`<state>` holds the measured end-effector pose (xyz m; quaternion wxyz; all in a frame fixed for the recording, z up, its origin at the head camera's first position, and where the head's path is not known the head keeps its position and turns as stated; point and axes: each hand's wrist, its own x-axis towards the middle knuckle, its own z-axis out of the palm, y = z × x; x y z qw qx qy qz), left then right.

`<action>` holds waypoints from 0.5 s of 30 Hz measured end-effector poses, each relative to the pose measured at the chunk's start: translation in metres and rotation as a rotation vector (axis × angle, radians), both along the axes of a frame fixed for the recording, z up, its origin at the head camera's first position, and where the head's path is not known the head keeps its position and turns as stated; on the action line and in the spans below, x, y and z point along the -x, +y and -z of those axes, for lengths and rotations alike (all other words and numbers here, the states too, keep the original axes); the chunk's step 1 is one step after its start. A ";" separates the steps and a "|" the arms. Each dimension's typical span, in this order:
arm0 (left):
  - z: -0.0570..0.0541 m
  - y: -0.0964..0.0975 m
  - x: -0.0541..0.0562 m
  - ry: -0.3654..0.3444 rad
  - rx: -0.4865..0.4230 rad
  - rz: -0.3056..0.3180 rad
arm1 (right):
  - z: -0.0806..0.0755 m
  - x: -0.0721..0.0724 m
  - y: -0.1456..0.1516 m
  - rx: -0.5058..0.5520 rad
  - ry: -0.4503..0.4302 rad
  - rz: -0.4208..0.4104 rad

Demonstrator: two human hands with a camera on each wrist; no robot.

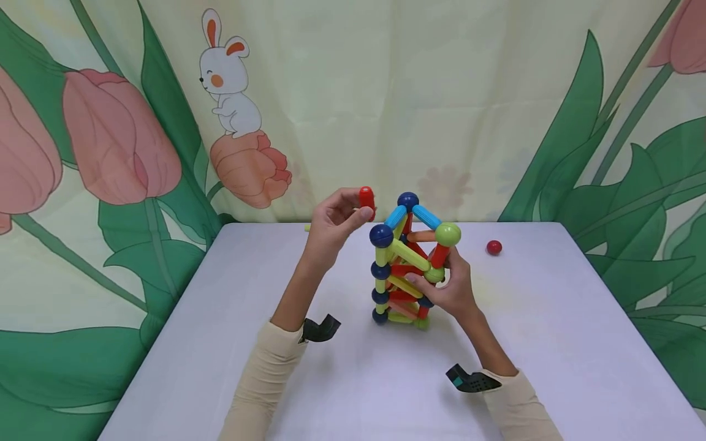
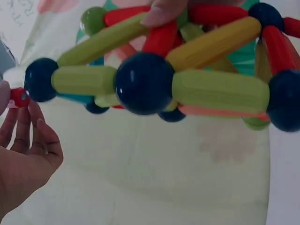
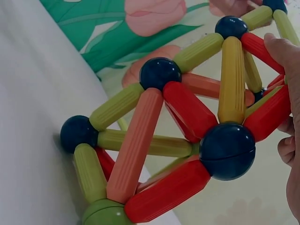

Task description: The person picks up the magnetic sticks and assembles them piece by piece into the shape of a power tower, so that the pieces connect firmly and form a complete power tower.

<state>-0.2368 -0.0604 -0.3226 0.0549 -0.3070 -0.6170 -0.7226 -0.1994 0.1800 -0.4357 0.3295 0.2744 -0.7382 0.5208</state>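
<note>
My left hand pinches a short red rod upright between thumb and fingers, left of the top of a tower of rods and balls. In the left wrist view the red rod appears right beside a dark blue ball of the tower. My right hand grips the tower's right side, thumb across its front near a light green ball. Red, yellow, green and orange rods join the balls in stacked levels. Two light blue rods slope up to a dark blue ball at the peak.
A loose red ball lies on the white table, to the right of the tower. Behind my left hand, a light green piece shows at the table's back edge. A printed curtain hangs behind the table.
</note>
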 end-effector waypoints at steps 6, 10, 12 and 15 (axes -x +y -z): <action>-0.006 0.013 -0.014 0.104 0.079 0.002 | -0.002 0.003 0.004 -0.034 0.118 0.081; -0.002 0.017 -0.018 0.189 0.122 -0.066 | -0.005 0.003 0.007 0.022 0.199 0.130; 0.000 0.020 -0.021 0.240 0.136 -0.101 | -0.009 0.001 0.008 0.072 0.222 0.155; 0.001 0.025 -0.027 0.321 0.162 -0.175 | -0.019 -0.001 0.005 0.141 0.242 0.181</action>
